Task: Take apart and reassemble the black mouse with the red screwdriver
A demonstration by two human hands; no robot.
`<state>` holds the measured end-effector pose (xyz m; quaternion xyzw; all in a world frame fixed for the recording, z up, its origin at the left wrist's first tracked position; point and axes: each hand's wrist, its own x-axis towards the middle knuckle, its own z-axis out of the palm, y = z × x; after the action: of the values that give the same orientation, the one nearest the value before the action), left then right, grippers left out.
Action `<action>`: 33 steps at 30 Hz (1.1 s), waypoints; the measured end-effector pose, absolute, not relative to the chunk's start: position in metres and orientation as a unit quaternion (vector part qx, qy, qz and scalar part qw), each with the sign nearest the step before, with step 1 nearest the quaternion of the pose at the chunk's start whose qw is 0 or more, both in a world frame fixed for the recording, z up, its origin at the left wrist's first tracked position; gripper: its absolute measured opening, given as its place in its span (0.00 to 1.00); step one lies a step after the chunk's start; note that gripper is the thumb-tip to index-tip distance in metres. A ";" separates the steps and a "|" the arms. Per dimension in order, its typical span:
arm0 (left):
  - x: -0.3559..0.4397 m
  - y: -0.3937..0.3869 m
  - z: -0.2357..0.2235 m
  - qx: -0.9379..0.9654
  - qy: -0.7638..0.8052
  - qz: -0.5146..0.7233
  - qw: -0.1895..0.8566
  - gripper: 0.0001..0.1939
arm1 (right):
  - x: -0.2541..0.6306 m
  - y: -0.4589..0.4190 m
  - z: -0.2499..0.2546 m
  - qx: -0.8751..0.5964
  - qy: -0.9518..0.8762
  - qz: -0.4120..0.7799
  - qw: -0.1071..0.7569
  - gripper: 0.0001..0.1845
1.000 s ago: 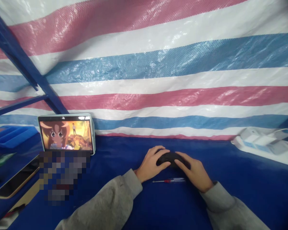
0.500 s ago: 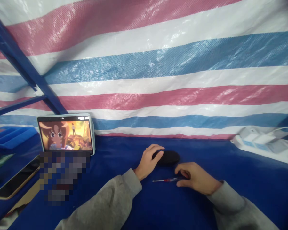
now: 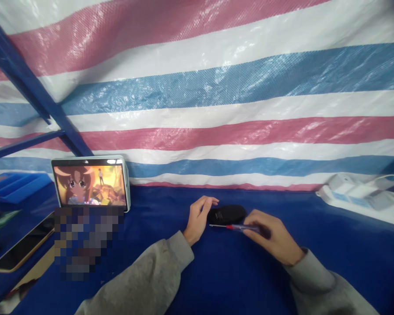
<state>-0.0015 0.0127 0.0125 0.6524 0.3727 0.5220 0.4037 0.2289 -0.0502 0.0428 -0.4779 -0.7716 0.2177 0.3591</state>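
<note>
A black computer mouse (image 3: pixel 228 214) lies on the blue tabletop with its underside up, small pale print showing near its left end. Beside that end rests my left hand (image 3: pixel 198 216), its fingers and thumb stretched out near the mouse's edge; whether they touch it is unclear. My right hand (image 3: pixel 271 232) is closed around the handle of a small screwdriver (image 3: pixel 234 227). The tool has a clear, dark-looking handle, a red collar and a thin metal shaft. It points left, close along the near side of the mouse.
A tablet (image 3: pixel 92 183) playing a cartoon stands at the left, with a pixelated patch before it. Farther left are a phone (image 3: pixel 24 243), a blue tray (image 3: pixel 22 186) and part of another person's hand. A white power strip (image 3: pixel 364 201) with plugs sits at the right.
My right hand has picked up the screwdriver from the table and brought it up toward the mouse. My left hand has shifted slightly left, off the mouse's top, uncovering the print.
</note>
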 end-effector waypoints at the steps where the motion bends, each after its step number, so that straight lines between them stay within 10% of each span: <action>1: -0.001 0.013 0.012 0.652 0.373 0.524 0.403 0.21 | 0.229 -0.050 0.042 -0.489 -0.756 0.206 0.384 0.13; 13: -0.001 0.012 0.010 0.733 0.367 0.475 0.320 0.10 | 0.218 -0.051 0.030 -0.525 -0.517 0.265 0.622 0.15; 33: 0.001 0.014 0.005 0.745 0.361 0.480 0.290 0.05 | 0.215 -0.051 0.031 -0.511 -0.495 0.295 0.639 0.14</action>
<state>0.0005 0.0138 0.0053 0.7449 0.3611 0.4804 0.2899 0.2153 -0.0506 0.0314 -0.5106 -0.4946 0.2945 0.6387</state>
